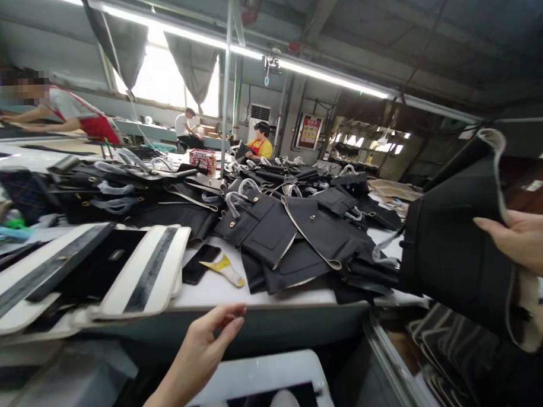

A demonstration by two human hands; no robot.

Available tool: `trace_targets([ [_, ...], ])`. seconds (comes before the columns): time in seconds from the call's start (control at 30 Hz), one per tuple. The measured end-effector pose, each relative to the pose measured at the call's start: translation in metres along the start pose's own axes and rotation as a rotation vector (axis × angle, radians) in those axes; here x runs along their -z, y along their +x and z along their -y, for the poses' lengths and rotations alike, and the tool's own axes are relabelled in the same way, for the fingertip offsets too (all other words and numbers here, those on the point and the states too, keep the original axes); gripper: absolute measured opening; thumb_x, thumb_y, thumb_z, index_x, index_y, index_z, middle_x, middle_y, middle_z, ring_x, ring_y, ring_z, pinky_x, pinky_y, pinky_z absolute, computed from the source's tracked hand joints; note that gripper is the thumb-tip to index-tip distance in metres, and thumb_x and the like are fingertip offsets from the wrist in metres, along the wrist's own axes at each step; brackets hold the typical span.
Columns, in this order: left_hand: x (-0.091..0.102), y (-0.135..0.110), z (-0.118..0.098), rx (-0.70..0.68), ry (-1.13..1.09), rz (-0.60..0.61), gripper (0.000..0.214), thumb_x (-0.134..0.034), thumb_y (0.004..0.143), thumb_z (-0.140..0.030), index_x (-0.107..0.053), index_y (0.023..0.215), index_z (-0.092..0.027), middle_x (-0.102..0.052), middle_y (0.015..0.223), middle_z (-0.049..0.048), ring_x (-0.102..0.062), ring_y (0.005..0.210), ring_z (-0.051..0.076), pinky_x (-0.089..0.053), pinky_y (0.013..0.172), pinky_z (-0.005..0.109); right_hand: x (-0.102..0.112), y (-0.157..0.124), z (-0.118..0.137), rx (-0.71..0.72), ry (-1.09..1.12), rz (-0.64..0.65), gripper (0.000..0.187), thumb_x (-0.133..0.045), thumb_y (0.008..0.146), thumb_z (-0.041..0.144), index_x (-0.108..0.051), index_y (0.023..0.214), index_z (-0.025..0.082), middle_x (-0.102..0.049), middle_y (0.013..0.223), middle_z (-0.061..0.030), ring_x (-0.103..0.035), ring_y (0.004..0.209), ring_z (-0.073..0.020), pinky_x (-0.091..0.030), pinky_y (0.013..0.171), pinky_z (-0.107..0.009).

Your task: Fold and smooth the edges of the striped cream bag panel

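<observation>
Left hand (207,339), empty, thumb and fingers apart, hangs left of the black bag (455,250); right hand (528,239) pinches its edge, so 1-sided grip could let it sag.

The raised piece (458,250) at the right is plain black with a cream edge. Black again are the bag parts (267,227) heaped over the white counter (190,298), with pale rims, gold-toned clasps (232,224) and whitish handles (115,205). White panels (145,270) at the near left carry mottled grey bands. The phone (197,269) is black, the flat tool (223,267) yellow and off-white. Farther off: a red-and-white patterned box (203,161), a red apron (100,130), a red-and-yellow poster (310,132).
</observation>
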State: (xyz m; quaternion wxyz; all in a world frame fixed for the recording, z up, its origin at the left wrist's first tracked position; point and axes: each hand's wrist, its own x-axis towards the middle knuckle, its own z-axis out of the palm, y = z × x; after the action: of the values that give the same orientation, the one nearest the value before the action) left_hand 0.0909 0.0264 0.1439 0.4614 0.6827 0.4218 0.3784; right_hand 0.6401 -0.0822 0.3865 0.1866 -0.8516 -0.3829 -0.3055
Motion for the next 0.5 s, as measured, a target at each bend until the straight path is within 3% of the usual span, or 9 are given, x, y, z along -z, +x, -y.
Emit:
trace_targets([
  [0.17, -0.075, -0.009, -0.050, -0.176, -0.213, 0.209, 0.034, -0.063, 0.086, -0.039, -0.068, 0.115, -0.021, -0.071, 0.107, 0.0081, -0.066, 0.090, 0.020, -0.051, 0.078, 0.029, 0.077, -0.083, 0.009, -0.095, 0.380, 0.105, 0.030, -0.070, 0.084, 0.031, -0.072, 0.108, 0.014, -0.075, 0.095, -0.0081, -0.065, 0.075, -0.0134, -0.046, 0.071, -0.029],
  [0.23, -0.103, -0.016, -0.061, -0.184, -0.310, 0.261, 0.038, -0.064, 0.086, -0.035, -0.064, 0.121, -0.019, -0.070, 0.108, 0.0095, -0.066, 0.093, 0.020, -0.052, 0.079, 0.029, 0.099, -0.118, 0.019, -0.181, 0.594, 0.194, 0.034, -0.073, 0.081, 0.032, -0.072, 0.110, 0.015, -0.075, 0.096, -0.0084, -0.067, 0.073, -0.0155, -0.051, 0.069, -0.031],
  [0.3, -0.126, -0.025, -0.068, -0.195, -0.367, 0.252, 0.041, -0.064, 0.086, -0.031, -0.060, 0.125, -0.019, -0.068, 0.115, 0.0106, -0.064, 0.100, 0.021, -0.052, 0.082, 0.030, 0.118, -0.150, 0.026, -0.306, 0.804, 0.326, 0.045, -0.081, 0.068, 0.037, -0.073, 0.106, 0.016, -0.076, 0.092, -0.0103, -0.070, 0.070, -0.0214, -0.056, 0.062, -0.034],
  [0.4, -0.144, -0.042, -0.073, -0.218, -0.417, 0.228, 0.037, -0.062, 0.087, -0.028, -0.060, 0.124, -0.021, -0.065, 0.121, 0.0102, -0.063, 0.105, 0.021, -0.052, 0.087, 0.032, 0.138, -0.187, 0.025, -0.430, 0.977, 0.514, 0.062, -0.091, 0.045, 0.042, -0.074, 0.100, 0.020, -0.075, 0.087, -0.0126, -0.072, 0.070, -0.0306, -0.061, 0.055, -0.040],
  [0.5, -0.142, -0.060, -0.072, -0.236, -0.442, 0.166, 0.039, -0.062, 0.090, -0.033, -0.057, 0.126, -0.022, -0.063, 0.125, 0.0102, -0.062, 0.106, 0.021, -0.051, 0.089, 0.033, 0.147, -0.213, 0.012, -0.423, 0.904, 0.528, 0.059, -0.092, 0.042, 0.046, -0.075, 0.094, 0.024, -0.075, 0.086, -0.0143, -0.071, 0.063, -0.0301, -0.061, 0.047, -0.037],
])
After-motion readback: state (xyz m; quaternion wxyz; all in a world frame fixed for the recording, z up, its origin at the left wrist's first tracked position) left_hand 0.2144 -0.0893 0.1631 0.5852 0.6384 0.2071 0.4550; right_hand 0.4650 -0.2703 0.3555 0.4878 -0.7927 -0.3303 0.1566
